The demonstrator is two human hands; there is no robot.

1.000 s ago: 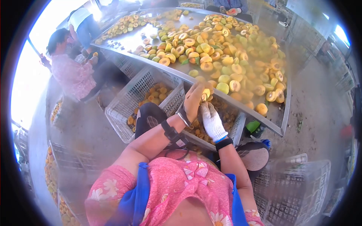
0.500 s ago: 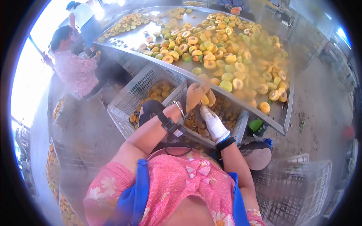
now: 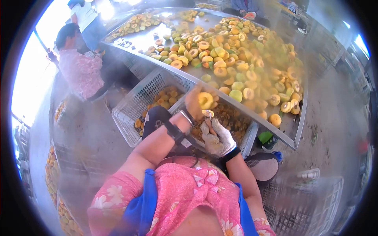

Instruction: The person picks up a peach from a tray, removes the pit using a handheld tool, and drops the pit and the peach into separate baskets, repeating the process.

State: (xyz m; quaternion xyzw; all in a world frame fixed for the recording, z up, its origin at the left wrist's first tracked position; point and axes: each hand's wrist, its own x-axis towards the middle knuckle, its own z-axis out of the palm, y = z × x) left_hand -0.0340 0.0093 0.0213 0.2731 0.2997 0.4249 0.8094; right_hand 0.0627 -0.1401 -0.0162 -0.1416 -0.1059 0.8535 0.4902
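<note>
My left hand [image 3: 193, 103] is wrapped round a halved yellow peach [image 3: 205, 101], its hollowed cut side facing up. Just below it, my right hand [image 3: 219, 138] in a whitish work glove is closed on a small tool with a brown handle [image 3: 213, 128]. A small pale yellow ring-shaped piece [image 3: 208, 113] shows at the tool's tip; whether it is metal or fruit I cannot make out. Both hands are above a crate of small brownish-yellow bits [image 3: 232, 118], close to the table's edge.
A metal table [image 3: 157, 32] bears a heap of halved peaches [image 3: 220, 51]. Left of my knees stands a grey plastic crate [image 3: 130, 114] with peach halves. Stacked crates [image 3: 307, 196] are at lower right. A co-worker in a pink top [image 3: 80, 70] sits at left; others are behind.
My left hand has turned, bringing the peach half's hollowed face into view. My right hand has drawn down and back a little, and the tool's handle shows more plainly.
</note>
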